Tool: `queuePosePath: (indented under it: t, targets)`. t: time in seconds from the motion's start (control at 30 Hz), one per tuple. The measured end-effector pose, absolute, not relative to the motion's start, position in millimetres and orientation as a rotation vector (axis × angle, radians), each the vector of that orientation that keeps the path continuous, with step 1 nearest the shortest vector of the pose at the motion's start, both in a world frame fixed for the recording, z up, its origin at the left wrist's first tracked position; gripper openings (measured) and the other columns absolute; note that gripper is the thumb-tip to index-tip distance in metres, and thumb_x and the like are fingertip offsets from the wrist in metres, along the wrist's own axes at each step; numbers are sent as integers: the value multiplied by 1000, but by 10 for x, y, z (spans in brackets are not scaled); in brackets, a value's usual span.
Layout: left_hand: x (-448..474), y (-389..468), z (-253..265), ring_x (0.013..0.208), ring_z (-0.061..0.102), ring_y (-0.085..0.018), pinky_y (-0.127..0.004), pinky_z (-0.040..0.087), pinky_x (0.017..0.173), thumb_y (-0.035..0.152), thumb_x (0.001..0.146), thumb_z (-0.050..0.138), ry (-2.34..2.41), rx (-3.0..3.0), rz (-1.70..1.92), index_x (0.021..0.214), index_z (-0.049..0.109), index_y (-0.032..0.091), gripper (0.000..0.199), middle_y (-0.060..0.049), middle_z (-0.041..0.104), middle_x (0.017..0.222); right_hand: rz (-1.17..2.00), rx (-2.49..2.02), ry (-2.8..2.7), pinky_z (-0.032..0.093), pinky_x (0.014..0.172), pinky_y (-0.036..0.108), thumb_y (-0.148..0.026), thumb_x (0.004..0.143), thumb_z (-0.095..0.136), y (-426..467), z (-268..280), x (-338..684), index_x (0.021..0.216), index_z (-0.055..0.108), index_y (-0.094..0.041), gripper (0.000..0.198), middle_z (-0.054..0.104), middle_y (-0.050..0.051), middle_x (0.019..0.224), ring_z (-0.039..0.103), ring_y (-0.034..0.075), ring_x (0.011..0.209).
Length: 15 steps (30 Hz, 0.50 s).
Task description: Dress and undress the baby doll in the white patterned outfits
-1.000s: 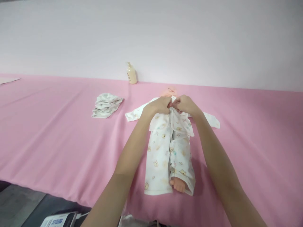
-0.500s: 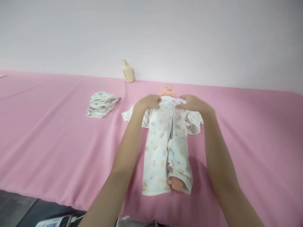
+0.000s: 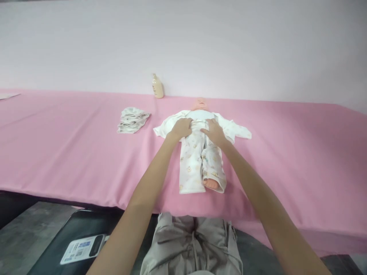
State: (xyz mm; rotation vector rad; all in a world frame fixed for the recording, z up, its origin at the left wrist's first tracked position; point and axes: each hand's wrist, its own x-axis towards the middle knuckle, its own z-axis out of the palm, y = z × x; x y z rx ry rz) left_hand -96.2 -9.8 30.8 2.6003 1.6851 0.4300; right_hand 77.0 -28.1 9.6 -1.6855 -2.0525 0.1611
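Observation:
A baby doll (image 3: 200, 104) lies on its back with its head at the far side. It has on a white long-sleeved top (image 3: 172, 123), sleeves spread out to both sides. White printed baby pants (image 3: 191, 168) lie along its lower body. One foot (image 3: 211, 184) shows at the right leg opening; the left opening lies flat with no foot visible. My left hand (image 3: 182, 128) is closed on the left side of the pants' waist. On the right side of that waist, my right hand (image 3: 215, 132) grips too, its fingertips partly hidden in the fabric.
Left of the doll sits a folded stack of pale printed cloth (image 3: 133, 120). A pump bottle (image 3: 157, 87) stands at the back by the wall. The pink sheet (image 3: 71, 152) ends at a near edge, with a phone-like device (image 3: 84, 248) on a dark surface below.
Both hands have come from the doll's shoulders down to its belly, with the pants' waist lower. The top's chest now shows. My view has pulled back, bringing my lap into sight.

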Motion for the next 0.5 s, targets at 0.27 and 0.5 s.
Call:
queuePosePath:
  t: [0.27, 0.5]
  targets:
    - [-1111, -647, 214, 95, 62, -26, -31, 46, 82, 50, 76, 53, 1592, 2560, 366, 120, 55, 14, 57, -9, 68, 102, 154, -1384, -1904, 31, 105, 35, -19, 76, 56, -746, -340, 838, 130, 44, -10, 56, 45, 15, 135, 40, 24, 125]
    - [-901, -804, 27, 92, 64, -27, -34, 44, 75, 34, 85, 44, 1748, 2598, 344, 107, 56, 17, 30, -12, 68, 96, -54, -1528, -1876, 29, 99, 42, -19, 84, 43, -916, -327, 816, 100, 65, -15, 28, 65, 11, 97, 51, 26, 101]
